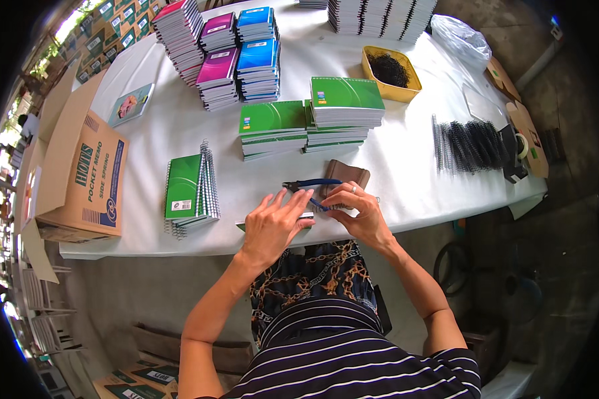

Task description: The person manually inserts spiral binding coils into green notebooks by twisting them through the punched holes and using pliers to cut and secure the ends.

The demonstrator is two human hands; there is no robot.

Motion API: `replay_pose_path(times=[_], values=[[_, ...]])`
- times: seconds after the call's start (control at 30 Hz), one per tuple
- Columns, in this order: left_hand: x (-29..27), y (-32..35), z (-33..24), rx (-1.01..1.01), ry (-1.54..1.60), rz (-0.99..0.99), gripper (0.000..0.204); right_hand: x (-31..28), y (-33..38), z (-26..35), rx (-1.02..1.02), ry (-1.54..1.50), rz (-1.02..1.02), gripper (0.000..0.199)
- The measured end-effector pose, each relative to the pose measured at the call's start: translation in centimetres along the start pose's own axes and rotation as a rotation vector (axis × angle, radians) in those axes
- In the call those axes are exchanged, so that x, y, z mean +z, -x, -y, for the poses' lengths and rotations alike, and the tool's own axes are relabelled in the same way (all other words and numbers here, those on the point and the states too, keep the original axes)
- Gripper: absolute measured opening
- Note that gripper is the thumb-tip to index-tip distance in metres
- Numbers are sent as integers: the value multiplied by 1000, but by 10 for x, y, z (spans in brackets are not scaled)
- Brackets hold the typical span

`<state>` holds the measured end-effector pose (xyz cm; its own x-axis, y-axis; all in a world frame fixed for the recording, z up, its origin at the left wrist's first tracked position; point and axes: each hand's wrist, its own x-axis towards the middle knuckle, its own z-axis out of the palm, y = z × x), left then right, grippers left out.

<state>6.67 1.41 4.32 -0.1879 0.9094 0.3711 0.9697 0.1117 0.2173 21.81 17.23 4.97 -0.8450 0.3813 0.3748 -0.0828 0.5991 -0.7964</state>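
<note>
My left hand (273, 226) lies with its fingers stretched out over a small green notebook (241, 227) at the table's near edge. It covers most of the notebook, and its fingertips are by the jaws of the pliers. My right hand (363, 211) grips a pair of blue-handled pliers (311, 182) by the handles, which are spread apart. The jaws point left, over the left hand's fingers. A piece of spiral wire (339, 207) shows beside my right fingers. Just behind the pliers sits a brown block (353, 174).
Green notebooks stand in stacks (273, 120) ahead, with purple (217, 66) and blue stacks (257, 56) behind. Spiral-bound green notebooks (184, 183) lie left, near a cardboard box (86, 176). A yellow tray (406, 93) holds black coils; more black spirals (469, 146) lie right.
</note>
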Motion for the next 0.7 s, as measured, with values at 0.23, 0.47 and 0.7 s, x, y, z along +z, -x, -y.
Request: replay_pose_path(times=[0.23, 0.47, 0.7], values=[[0, 0, 0, -4, 12, 4, 63, 8, 1, -9, -99, 124, -99, 29], [0, 1, 1, -6, 10, 21, 63, 15, 1, -10, -130, 100, -129, 29], [0, 0, -1, 0, 19, 29, 64, 18, 1, -7, -172, 162, -140, 29]])
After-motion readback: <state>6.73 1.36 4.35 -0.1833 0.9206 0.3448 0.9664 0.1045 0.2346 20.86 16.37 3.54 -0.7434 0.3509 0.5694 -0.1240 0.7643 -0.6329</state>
